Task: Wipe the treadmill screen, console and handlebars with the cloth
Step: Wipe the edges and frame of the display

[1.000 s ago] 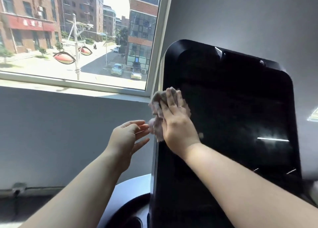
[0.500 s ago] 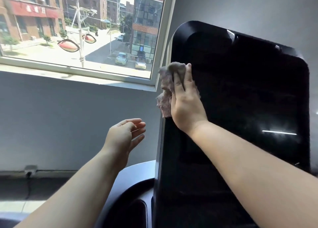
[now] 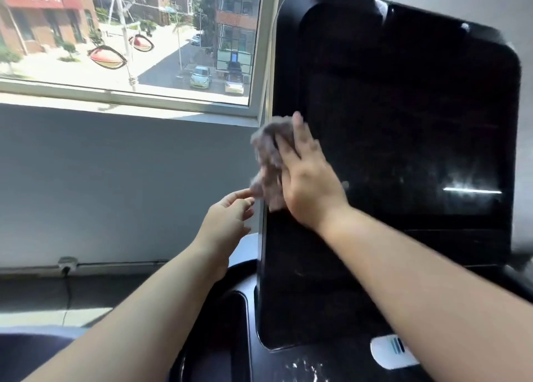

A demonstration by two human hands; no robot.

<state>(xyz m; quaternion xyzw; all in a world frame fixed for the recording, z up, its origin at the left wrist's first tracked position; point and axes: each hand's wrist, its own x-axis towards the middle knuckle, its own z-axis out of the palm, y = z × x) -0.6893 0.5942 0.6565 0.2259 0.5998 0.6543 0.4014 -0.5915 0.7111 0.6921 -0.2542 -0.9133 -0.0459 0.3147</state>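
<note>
The treadmill screen (image 3: 403,116) is a tall, glossy black panel filling the right half of the view. My right hand (image 3: 305,173) presses a crumpled grey-pink cloth (image 3: 268,153) flat against the screen's left edge, about mid-height. My left hand (image 3: 227,223) hovers just left of that edge, fingers apart, its fingertips close to the cloth's hanging lower corner. Below the screen lies the dark console (image 3: 288,361) with a cup recess (image 3: 213,341) and a white button panel (image 3: 392,350).
A window (image 3: 129,41) at the upper left looks out on a street with parked cars. A grey wall (image 3: 115,185) runs beneath it, with a cable and socket (image 3: 67,263) at its base. Whitish smears mark the console below the screen.
My right hand slid the cloth up the screen's left edge, then back down to mid-height. My left hand rose towards the cloth. The view tilted down, bringing the console in.
</note>
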